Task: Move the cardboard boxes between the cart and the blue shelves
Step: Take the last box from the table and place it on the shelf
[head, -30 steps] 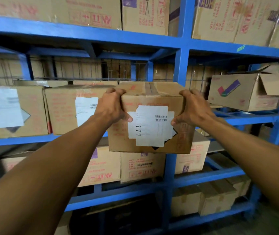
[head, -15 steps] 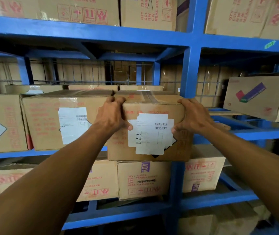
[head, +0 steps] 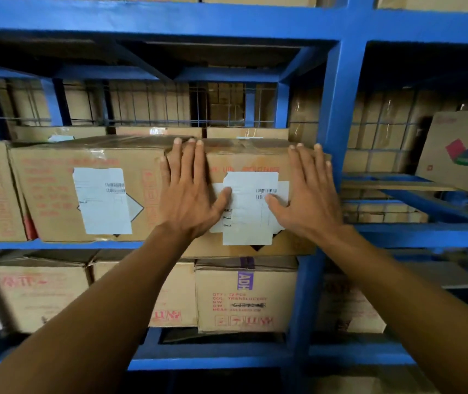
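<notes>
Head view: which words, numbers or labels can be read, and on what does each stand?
"ADH": purple strip on the lower brown cardboard box.
"QTY : 72 PCS" and "COL : TRANSLUCENT": red print on that same box; lines beneath are blurred.
White paper label with barcodes, on the upper brown cardboard box pressed by left hand and right hand: too small to read.
Red print on that upper box: blurred.

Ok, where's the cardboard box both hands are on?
Head view, centre: brown cardboard box on the blue metal shelf, between another labelled box at left and a blue upright post at right.
</notes>
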`<state>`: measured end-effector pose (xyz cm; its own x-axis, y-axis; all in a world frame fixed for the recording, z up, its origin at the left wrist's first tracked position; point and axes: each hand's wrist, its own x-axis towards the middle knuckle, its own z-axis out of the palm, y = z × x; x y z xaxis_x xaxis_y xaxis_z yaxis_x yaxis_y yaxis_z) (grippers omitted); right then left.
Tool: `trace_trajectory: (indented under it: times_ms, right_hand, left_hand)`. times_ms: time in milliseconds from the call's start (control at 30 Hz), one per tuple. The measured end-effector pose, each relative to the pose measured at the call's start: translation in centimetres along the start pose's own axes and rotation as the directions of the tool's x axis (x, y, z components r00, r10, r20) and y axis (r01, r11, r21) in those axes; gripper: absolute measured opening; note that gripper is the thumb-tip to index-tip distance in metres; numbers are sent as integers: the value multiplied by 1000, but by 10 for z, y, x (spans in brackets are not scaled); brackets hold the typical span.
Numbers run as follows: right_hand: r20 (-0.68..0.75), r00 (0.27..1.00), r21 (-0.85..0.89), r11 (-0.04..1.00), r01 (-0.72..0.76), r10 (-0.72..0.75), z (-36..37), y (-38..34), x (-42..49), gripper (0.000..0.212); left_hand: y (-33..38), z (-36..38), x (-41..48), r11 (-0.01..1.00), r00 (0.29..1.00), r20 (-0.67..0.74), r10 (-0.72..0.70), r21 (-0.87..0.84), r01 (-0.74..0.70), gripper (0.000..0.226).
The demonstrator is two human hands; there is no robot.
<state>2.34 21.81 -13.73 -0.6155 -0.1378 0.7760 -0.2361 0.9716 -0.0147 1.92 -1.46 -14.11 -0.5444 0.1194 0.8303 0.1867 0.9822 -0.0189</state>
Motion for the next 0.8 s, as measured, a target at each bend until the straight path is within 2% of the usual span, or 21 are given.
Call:
trace_trajectory:
  times_ms: [100,300,500,800]
  right_hand:
    - [-143,990,-19,1000,-1,-2,23,-2,-1,94]
    - [-380,924,-90,996,18,-52,60,0,12,88]
    - [-416,908,-136,991,-1,-56,93,5,40,87]
    - [-446,892,-163,987,-9,-65,125,28,64,88]
  left_hand:
    - [10,20,-4,999,996,-86,-38,-1,38,89]
    - [-3,54,8,1000,968,-251,6,-15,-10,86]
    - [-18,91,32,999,942,-333,35,8,-34,85]
    - [-12,121,51,997,946,-319,57,74,-35,86]
